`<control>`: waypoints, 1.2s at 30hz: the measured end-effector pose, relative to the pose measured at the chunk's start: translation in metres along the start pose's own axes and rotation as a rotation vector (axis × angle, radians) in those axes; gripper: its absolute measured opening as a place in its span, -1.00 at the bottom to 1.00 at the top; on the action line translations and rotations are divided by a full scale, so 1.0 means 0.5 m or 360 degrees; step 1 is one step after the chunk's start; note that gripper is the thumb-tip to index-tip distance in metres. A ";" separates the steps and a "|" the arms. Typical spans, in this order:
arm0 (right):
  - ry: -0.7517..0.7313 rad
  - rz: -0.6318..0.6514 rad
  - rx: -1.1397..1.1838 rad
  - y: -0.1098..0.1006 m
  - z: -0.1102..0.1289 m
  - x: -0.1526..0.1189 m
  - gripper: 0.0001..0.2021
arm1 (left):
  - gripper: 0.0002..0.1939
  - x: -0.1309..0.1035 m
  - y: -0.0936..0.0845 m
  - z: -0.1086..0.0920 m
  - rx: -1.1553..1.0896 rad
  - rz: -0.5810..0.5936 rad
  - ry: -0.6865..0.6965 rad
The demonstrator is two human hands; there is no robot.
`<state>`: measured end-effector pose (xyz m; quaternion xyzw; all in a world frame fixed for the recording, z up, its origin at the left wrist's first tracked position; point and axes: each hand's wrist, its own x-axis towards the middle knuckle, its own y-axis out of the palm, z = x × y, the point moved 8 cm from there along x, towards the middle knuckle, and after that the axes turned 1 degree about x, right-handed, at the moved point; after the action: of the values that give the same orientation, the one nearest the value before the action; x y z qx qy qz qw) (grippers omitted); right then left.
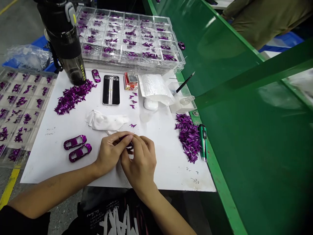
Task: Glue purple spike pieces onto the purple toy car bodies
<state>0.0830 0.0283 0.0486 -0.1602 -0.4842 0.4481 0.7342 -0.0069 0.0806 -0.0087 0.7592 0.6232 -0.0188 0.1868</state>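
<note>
Between my two hands, mostly covered by the fingers, is a purple toy car body point(130, 148). My left hand point(110, 151) pinches it from the left, thumb and fingers closed. Closed around its other side is my right hand point(141, 160), with the fingertips of both hands meeting on top. Two more glossy purple car bodies point(80, 152) lie side by side to the left. A single small purple piece point(132, 125) rests just beyond my fingers, and several like it form a short column farther up. A crumpled white cloth point(105, 120) lies beyond my left hand.
Piles of purple pieces lie at left point(73, 96) and right point(188, 138), the right one beside a green utility knife point(202, 142). A phone point(111, 90), a tall bottle point(66, 42) and compartment trays point(129, 58) stand behind. A green metal wall point(244, 130) borders the right.
</note>
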 end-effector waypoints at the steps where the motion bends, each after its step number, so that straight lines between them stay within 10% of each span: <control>1: -0.0007 -0.0034 0.0004 0.001 0.002 0.000 -0.71 | -0.85 0.000 0.000 -0.001 0.0041 0.0003 0.0017; 6: -0.0043 -0.0026 -0.0059 0.005 0.005 0.000 -0.76 | -0.83 -0.005 0.000 -0.017 0.0150 0.0035 0.0109; 12: 0.0202 0.0448 0.0565 -0.051 -0.046 -0.017 -0.65 | -0.53 -0.094 0.033 -0.055 0.0575 0.0385 0.0275; 18: 0.0593 0.0949 0.1105 -0.096 -0.035 -0.100 -0.60 | 0.10 -0.239 -0.020 0.025 0.0375 0.0274 -0.0128; 26: 0.1024 0.1695 0.1312 -0.037 -0.023 -0.167 -0.77 | -0.72 -0.341 -0.021 0.155 -0.0098 0.0512 -0.1046; 36: 0.0923 0.1869 0.0842 -0.007 -0.049 -0.157 -0.78 | -0.72 -0.292 0.030 0.203 -0.0812 0.0452 -0.0922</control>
<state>0.0957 -0.0325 -0.0055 -0.3241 0.0226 0.8121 0.4847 -0.0042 -0.0899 -0.0609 0.7304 0.4184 -0.0508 0.5375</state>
